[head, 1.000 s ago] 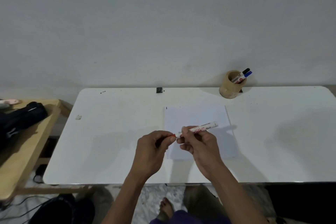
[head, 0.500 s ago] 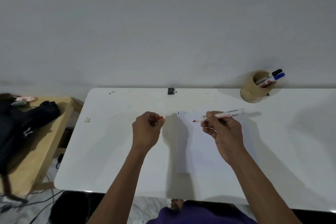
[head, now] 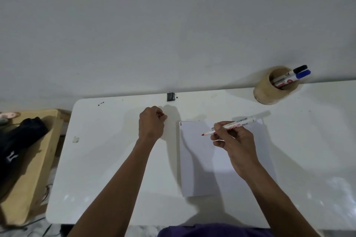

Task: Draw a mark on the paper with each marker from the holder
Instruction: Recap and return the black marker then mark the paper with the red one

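The right hand [head: 236, 145] holds the red marker [head: 232, 125] in a writing grip, fingers closed around the middle of its white barrel. The marker is uncapped, its red tip pointing left and down over the upper part of the paper [head: 200, 161]; whether the tip touches the sheet cannot be told. The barrel slants up and to the right, past the paper's far right corner.

The left hand [head: 151, 124] is curled into a closed fist over the white worktop [head: 107, 159], just left of the paper, gripping the red cap [head: 161, 114], of which only a sliver shows between the fingers.

The paper lies flat on the worktop in front of the person, partly under the right forearm. A short black mark [head: 180, 124] sits at its top left corner.

The holder [head: 266, 90], a tan round cup, stands at the far right of the worktop near the wall, well apart from the paper. In it lean 2 markers, tilted to the right: the black-capped marker [head: 296, 70] and, just beside it, the blue-capped marker [head: 300, 75].

A small black object [head: 170, 96] sits at the worktop's far edge. To the left stands a wooden side table [head: 36, 161] with a black bag [head: 17, 140] on it.
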Demonstrator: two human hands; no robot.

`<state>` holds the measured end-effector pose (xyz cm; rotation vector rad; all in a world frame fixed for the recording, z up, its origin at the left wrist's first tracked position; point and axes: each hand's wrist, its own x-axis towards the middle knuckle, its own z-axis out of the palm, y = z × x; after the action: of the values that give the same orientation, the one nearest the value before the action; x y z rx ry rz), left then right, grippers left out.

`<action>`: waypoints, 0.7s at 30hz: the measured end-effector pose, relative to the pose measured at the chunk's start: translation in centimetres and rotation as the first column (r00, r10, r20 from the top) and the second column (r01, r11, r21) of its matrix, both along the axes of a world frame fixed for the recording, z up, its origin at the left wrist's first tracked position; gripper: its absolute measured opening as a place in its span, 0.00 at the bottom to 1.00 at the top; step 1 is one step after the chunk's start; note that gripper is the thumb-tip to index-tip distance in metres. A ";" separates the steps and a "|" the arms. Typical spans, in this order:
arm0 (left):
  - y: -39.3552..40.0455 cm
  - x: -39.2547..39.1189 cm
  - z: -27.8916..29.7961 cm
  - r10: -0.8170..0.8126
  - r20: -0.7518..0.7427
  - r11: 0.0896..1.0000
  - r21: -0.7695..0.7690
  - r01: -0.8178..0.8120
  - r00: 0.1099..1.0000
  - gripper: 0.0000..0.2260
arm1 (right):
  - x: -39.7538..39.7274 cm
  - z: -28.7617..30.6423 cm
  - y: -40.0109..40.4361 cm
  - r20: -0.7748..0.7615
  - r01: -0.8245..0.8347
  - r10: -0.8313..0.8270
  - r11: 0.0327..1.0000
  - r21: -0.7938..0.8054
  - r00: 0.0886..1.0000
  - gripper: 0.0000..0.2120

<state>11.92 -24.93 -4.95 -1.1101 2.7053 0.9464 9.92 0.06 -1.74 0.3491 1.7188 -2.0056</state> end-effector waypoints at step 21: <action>9.7 10.0 -2.6 -0.371 0.084 0.871 -0.314 0.377 0.925 0.24 | -2.3 -3.5 -5.5 -0.382 -0.243 0.349 0.923 0.298 0.856 0.07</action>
<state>21.92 -15.21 -7.56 -0.5748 2.9710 0.4362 7.65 -5.44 -5.27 -0.3025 2.1364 -1.7313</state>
